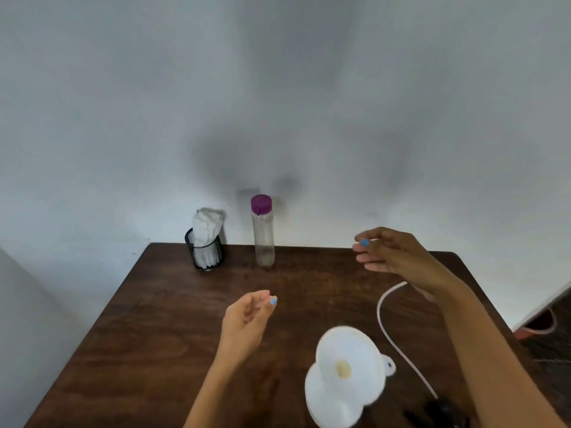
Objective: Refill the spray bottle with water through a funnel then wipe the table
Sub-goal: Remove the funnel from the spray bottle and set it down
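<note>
**Both hands empty above the table, funnel seated in the bottle near the camera**

So, neither hand holds anything. Left hand point(251, 313) hovers over the middle of the wooden table point(160, 319), fingers loosely curled, thumb and fingertips close together but pinching nothing; blue nail polish shows. Right hand point(392, 254) is raised higher and farther back, fingers half-curled and slightly spread, also empty, a blue nail visible at its tip.

Below and between the two forearms, nearest the camera, stands the white spray bottle point(327, 400), blurred. A white funnel point(349, 359) sits in its mouth, wide rim up, with a small tab with a hole sticking out toward the right-hand side. Cannot tell whether there is water inside.

Just right of the funnel, under the right forearm, a thin pale tube point(389, 332) curves across the tabletop down to a dark blurred object point(438, 409) at the bottom edge; what that object is I cannot tell.

Beyond the left hand, at the far edge against the wall point(278, 88), stands a clear water bottle point(263, 233) with a purple cap, upright. To its left, near it but apart, a black mesh holder point(204, 253) contains a white cloth point(206, 225) sticking out of the top.
</note>
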